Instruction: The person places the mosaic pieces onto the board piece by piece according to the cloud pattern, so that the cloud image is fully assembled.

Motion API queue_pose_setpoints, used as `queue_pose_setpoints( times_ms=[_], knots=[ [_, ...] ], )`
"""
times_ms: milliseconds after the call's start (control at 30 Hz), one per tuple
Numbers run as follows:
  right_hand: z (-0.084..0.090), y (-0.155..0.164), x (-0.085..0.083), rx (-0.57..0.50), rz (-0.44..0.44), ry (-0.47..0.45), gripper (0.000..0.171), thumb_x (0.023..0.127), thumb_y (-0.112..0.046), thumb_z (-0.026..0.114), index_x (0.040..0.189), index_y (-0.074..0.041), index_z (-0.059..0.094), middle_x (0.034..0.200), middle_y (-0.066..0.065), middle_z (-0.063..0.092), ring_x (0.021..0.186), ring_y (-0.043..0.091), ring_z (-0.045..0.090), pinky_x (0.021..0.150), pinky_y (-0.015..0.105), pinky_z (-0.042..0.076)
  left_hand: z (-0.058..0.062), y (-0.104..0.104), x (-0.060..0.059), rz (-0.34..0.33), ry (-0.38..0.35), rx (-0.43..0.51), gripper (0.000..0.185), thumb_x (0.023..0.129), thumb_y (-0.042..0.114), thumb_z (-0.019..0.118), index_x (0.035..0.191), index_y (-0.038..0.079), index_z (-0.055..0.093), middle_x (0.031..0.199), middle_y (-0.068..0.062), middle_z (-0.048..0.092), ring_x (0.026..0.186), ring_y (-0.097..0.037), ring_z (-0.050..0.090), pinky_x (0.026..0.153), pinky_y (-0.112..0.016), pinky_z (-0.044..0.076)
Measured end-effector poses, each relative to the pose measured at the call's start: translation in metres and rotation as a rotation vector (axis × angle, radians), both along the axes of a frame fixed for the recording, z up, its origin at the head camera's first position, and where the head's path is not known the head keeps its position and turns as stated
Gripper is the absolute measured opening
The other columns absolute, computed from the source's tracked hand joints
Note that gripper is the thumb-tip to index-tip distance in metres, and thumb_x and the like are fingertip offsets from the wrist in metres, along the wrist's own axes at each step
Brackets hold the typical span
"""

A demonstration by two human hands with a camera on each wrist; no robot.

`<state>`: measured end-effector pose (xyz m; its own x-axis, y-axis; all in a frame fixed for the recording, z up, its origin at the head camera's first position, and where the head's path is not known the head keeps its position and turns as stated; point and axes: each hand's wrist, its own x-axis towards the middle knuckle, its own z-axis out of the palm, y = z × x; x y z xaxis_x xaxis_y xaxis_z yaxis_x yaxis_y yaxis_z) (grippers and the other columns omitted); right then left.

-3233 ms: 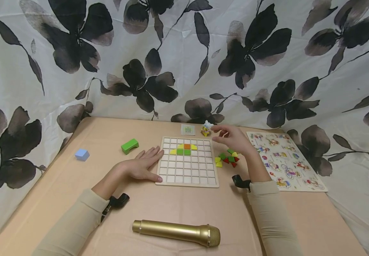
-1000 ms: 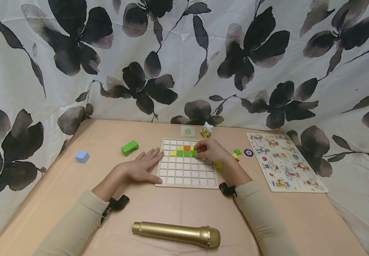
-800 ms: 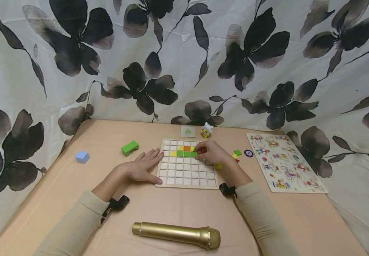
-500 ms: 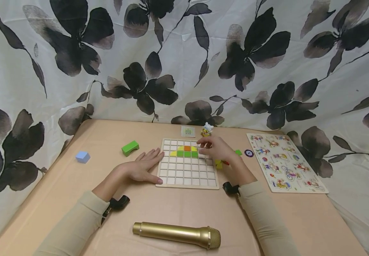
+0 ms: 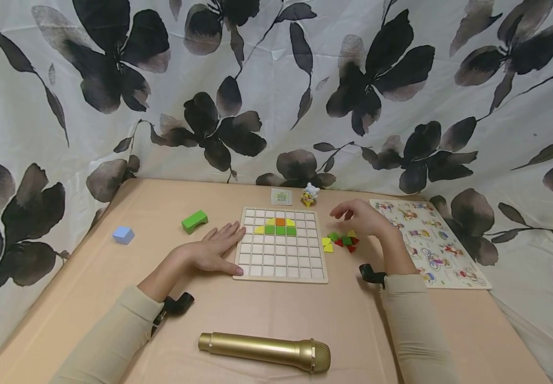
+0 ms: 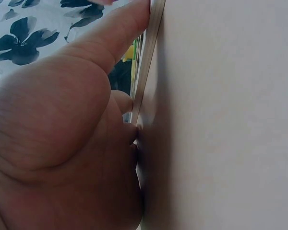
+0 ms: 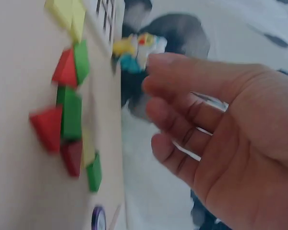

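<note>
My left hand point(image 5: 216, 248) lies flat with spread fingers, thumb and fingertips at the left edge of a white grid board point(image 5: 281, 261). In the left wrist view, the thumb point(image 6: 110, 40) meets the board's wooden edge point(image 6: 151, 52). On the grid sit a row of green squares point(image 5: 280, 230), an orange square point(image 5: 280, 222) and yellow pieces point(image 5: 259, 230). My right hand point(image 5: 365, 217) hovers beyond the board's right side with loosely bent fingers, holding nothing. Near it lie loose green blocks point(image 7: 71, 112), red triangular blocks point(image 7: 47, 129) and yellow pieces point(image 5: 327, 245).
Behind the board are a patterned card point(image 5: 281, 197) and a small toy figure point(image 5: 309, 195). A picture board point(image 5: 441, 256) lies at right, partly behind the right arm. A green arched block point(image 5: 194, 221) and blue block point(image 5: 123, 234) lie left; a gold microphone point(image 5: 262, 351) lies in front.
My right hand set a green square at the right end of the green row, released it and moved right, over the loose pieces. My left hand has stayed at the board's edge.
</note>
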<state>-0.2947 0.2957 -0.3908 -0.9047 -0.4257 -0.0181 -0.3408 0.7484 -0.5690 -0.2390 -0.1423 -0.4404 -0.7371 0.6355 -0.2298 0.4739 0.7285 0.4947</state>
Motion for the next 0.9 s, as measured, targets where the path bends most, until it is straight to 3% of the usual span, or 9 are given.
queue_pose_setpoints(
  times_ms=[233, 467, 733, 900],
  knots=[
    [-0.010, 0.025, 0.000, 0.106, -0.089, -0.113, 0.027, 0.090, 0.005, 0.070, 0.111, -0.008, 0.079, 0.107, 0.011, 0.073, 0.093, 0.028, 0.057, 0.080, 0.034, 0.050, 0.000, 0.000, 0.000, 0.000, -0.010, 0.017, 0.115, 0.090, 0.060, 0.072, 0.168, 0.009, 0.006, 0.175, -0.017, -0.009, 0.162, -0.040, -0.009, 0.128, -0.062, -0.005],
    [-0.021, 0.034, -0.007, 0.076, -0.070, -0.164, 0.025, 0.089, 0.011, 0.070, 0.107, -0.004, 0.080, 0.104, 0.012, 0.075, 0.092, 0.027, 0.060, 0.084, 0.032, 0.053, 0.000, 0.000, 0.000, 0.002, -0.009, 0.012, 0.114, 0.090, 0.061, 0.072, 0.168, 0.010, 0.006, 0.175, -0.017, -0.009, 0.162, -0.039, -0.009, 0.129, -0.062, -0.005],
    [-0.025, 0.031, -0.008, 0.102, -0.114, -0.154, 0.021, 0.091, 0.005, 0.072, 0.104, -0.010, 0.080, 0.107, 0.010, 0.073, 0.101, 0.029, 0.059, 0.094, 0.041, 0.054, -0.001, 0.000, -0.001, -0.003, -0.005, 0.010, 0.114, 0.090, 0.062, 0.071, 0.168, 0.010, 0.005, 0.175, -0.017, -0.010, 0.162, -0.039, -0.009, 0.129, -0.062, -0.005],
    [-0.025, 0.027, -0.009, 0.087, -0.124, -0.131, 0.014, 0.094, -0.001, 0.071, 0.099, -0.010, 0.079, 0.099, 0.009, 0.072, 0.094, 0.028, 0.061, 0.084, 0.036, 0.055, -0.001, -0.001, -0.001, -0.009, -0.009, 0.024, 0.116, 0.089, 0.064, 0.071, 0.168, 0.009, 0.005, 0.175, -0.019, -0.010, 0.161, -0.041, -0.010, 0.128, -0.064, -0.005]
  ],
)
